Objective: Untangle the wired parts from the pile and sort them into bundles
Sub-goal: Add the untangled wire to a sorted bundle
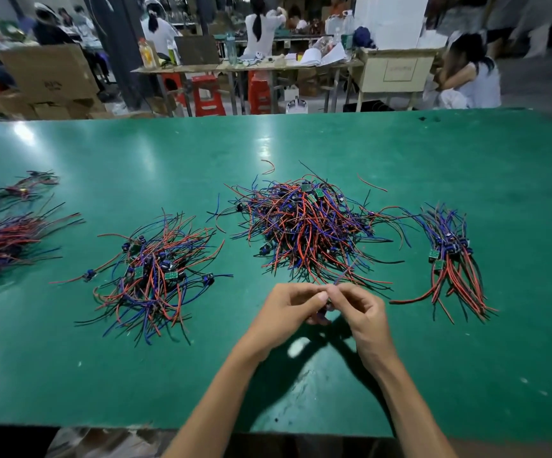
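Observation:
A big tangled pile of red, blue and black wired parts with small green boards lies mid-table. Just in front of it my left hand and my right hand meet, fingers curled, both pinching one wired part whose wires run up toward the pile. A sorted bundle with wires lying roughly parallel sits to the right. A looser heap lies to the left, and two more bundles sit at the far left edge.
The green table stretches wide, its front edge close to me. A loose red wire lies behind the pile. Beyond the far edge are cardboard boxes, red stools, workbenches and several seated people.

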Tool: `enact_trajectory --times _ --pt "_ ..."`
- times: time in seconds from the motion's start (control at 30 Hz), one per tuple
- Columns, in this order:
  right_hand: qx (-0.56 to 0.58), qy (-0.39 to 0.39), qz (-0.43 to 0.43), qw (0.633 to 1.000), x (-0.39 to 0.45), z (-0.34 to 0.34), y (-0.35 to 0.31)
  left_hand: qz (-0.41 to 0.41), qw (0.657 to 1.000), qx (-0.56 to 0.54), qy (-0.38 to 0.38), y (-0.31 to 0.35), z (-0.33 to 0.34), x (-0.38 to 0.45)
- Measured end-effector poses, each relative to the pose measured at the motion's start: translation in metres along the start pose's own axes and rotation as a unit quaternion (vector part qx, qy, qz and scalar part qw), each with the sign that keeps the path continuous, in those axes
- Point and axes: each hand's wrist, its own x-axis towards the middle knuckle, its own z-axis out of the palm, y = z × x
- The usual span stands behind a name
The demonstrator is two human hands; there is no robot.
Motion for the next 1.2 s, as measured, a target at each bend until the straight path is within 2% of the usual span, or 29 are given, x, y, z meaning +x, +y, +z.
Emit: enact_trajectory --times 0.1,0.17,0.37,0.53,0.67,0.8,1.0,1.2 --pt "-0.005 0.058 0.004 0.998 0.003 0.004 0.003 -0.023 0.998 -0.048 0.029 -0.004 0.004 0.001" --pt "-0.015 0.067 0.006 0.998 0.002 0.004 0.005 -0.028 0.996 -0.070 0.040 -0.005 0.007 -0.001" --pt "0.001 0.065 0.042 0.997 0.001 0.000 0.005 -0.033 0.992 -0.087 0.091 -0.016 0.019 -0.005" --pt "-0.006 0.041 0.046 0.998 -0.001 0.005 0.004 -0.015 0.979 -0.149 0.135 -0.023 0.028 -0.006" --pt "0.011 0.058 0.062 0.996 0.000 0.007 0.005 -0.001 0.979 -0.137 0.149 -0.026 0.029 -0.003" --pt "-0.023 0.036 0.053 0.998 0.000 0.007 0.005 0.014 0.980 -0.122 0.158 -0.030 0.031 -0.002" --pt "-0.017 0.036 0.046 0.998 -0.001 0.008 0.004 0.035 0.982 -0.133 0.133 -0.030 0.032 -0.005" --pt "0.000 0.067 0.066 0.996 0.002 0.009 0.012 0.030 0.988 -0.068 0.135 -0.030 0.032 -0.005"
